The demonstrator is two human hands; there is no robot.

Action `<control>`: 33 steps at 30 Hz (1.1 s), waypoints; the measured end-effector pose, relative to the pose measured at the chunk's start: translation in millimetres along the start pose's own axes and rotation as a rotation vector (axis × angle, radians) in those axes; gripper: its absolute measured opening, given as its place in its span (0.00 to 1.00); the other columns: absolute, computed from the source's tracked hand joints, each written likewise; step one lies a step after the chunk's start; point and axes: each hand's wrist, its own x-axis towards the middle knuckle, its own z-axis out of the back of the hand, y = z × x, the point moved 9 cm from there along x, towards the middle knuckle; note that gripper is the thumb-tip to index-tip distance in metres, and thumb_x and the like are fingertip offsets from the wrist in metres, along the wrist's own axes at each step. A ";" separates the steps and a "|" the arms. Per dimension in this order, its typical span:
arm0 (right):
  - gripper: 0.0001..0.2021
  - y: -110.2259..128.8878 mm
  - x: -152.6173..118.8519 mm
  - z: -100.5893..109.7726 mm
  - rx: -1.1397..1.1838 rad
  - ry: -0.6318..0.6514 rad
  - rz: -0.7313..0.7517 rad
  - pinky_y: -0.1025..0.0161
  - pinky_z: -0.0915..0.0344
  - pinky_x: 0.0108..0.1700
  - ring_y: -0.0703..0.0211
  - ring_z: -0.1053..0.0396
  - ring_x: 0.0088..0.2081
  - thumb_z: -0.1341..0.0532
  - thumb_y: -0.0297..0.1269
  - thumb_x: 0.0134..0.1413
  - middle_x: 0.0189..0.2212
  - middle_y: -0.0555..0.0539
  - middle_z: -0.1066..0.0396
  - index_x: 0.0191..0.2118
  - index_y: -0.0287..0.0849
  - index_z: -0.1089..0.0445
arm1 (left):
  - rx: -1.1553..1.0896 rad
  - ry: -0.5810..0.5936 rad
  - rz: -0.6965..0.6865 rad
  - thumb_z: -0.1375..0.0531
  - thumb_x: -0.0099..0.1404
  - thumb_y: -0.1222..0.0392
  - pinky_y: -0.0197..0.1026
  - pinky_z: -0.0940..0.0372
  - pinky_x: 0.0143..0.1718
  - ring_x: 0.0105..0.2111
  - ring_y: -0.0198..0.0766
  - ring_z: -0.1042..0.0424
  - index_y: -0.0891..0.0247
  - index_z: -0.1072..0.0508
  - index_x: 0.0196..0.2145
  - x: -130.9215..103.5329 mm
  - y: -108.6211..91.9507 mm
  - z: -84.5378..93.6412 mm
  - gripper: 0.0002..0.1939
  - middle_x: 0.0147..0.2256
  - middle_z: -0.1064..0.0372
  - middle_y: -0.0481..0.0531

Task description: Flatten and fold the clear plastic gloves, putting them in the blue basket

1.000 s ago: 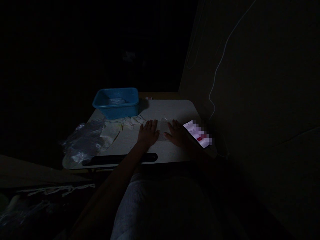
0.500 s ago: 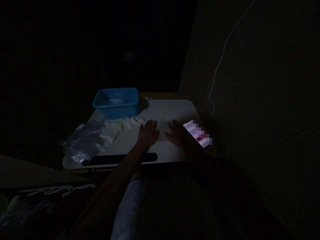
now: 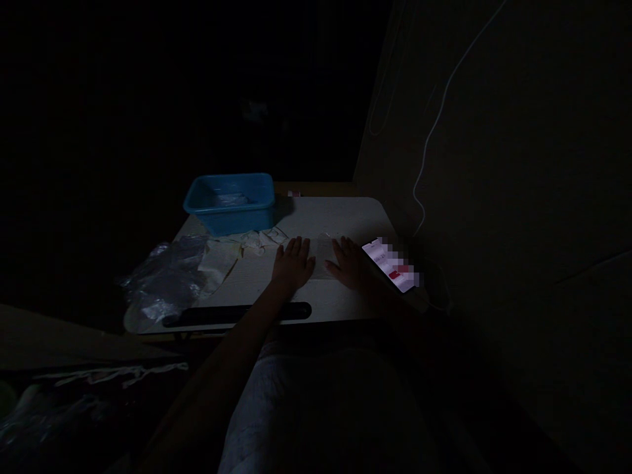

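Note:
My left hand (image 3: pixel 293 263) lies flat on the white table (image 3: pixel 336 214), fingers stretched out and pointing away from me. My right hand (image 3: pixel 347 263) rests flat a short way to its right, fingers spread. Between them lies a thin see-through sheet (image 3: pixel 320 259), perhaps a plastic bag; both hands seem to touch its sides. Just right of my right hand is a lit phone (image 3: pixel 388 262). To the left of my left hand are a crumpled pale cloth or tissue (image 3: pixel 259 241) and a flat pale piece (image 3: pixel 217 263). The dim light hides finer detail.
A blue plastic basin (image 3: pixel 241 220) with something clear inside stands at the table's back left. Crumpled clear plastic (image 3: pixel 165 280) covers the left edge. A black slot (image 3: pixel 217 315) runs along the front. A white cable (image 3: pixel 434 125) hangs by the right wall.

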 end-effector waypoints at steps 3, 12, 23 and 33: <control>0.32 0.0 0.2 1.4 0.017 -0.003 0.004 0.48 0.50 0.56 0.42 0.50 0.59 0.54 0.51 0.57 0.57 0.31 0.46 0.59 0.31 0.49 | -0.003 -0.012 0.003 0.62 0.66 0.52 0.53 0.56 0.57 0.60 0.46 0.54 0.66 0.54 0.61 -0.2 0.8 0.0 0.29 0.61 0.55 0.59; 0.28 -6.4 -3.3 15.3 0.180 -0.107 -0.027 0.48 0.49 0.57 0.47 0.52 0.60 0.55 0.43 0.59 0.58 0.33 0.48 0.61 0.32 0.54 | 0.004 -0.013 -0.008 0.62 0.66 0.52 0.52 0.55 0.57 0.60 0.46 0.54 0.66 0.52 0.61 -1.0 0.0 1.8 0.28 0.61 0.55 0.59; 0.25 -6.2 -23.6 29.6 0.247 -0.159 -0.025 0.50 0.44 0.55 0.49 0.44 0.56 0.55 0.36 0.58 0.55 0.35 0.41 0.59 0.32 0.49 | 0.000 -0.023 -0.003 0.62 0.66 0.52 0.52 0.55 0.57 0.61 0.45 0.55 0.64 0.52 0.61 -0.6 0.8 1.2 0.28 0.62 0.57 0.57; 0.25 -5.4 -21.9 22.5 0.244 -0.057 -0.046 0.53 0.44 0.54 0.48 0.41 0.54 0.53 0.36 0.58 0.54 0.32 0.40 0.58 0.27 0.48 | -0.269 -0.199 -0.117 0.60 0.67 0.54 0.59 0.54 0.55 0.61 0.49 0.56 0.66 0.45 0.57 2.7 5.9 1.3 0.24 0.59 0.50 0.62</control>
